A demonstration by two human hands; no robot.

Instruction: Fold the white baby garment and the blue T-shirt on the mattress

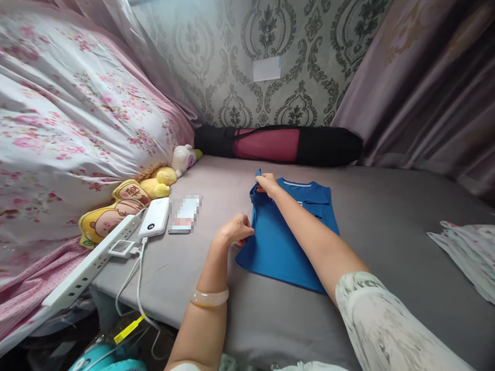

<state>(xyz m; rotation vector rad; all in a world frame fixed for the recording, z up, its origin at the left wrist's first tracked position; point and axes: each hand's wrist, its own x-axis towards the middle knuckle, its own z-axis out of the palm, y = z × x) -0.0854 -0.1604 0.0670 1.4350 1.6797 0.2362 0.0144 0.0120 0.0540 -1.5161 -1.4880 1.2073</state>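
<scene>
A blue T-shirt [278, 242] lies partly folded on the grey bed sheet [386, 221] in the middle of the view. My left hand [235, 230] pinches its left edge about halfway down. My right hand [266, 183] reaches across the shirt and grips the far left corner near the collar. A pale bangle sits on my left wrist.
A white power bank [155, 217] and a phone [185, 214] lie left of the shirt, by a white power strip [93, 260] and plush toys [154, 183]. A floral duvet [69, 118] is piled at left. A black-and-red rolled bag [278, 145] lies along the wall. Patterned cloth [467, 252] lies at right.
</scene>
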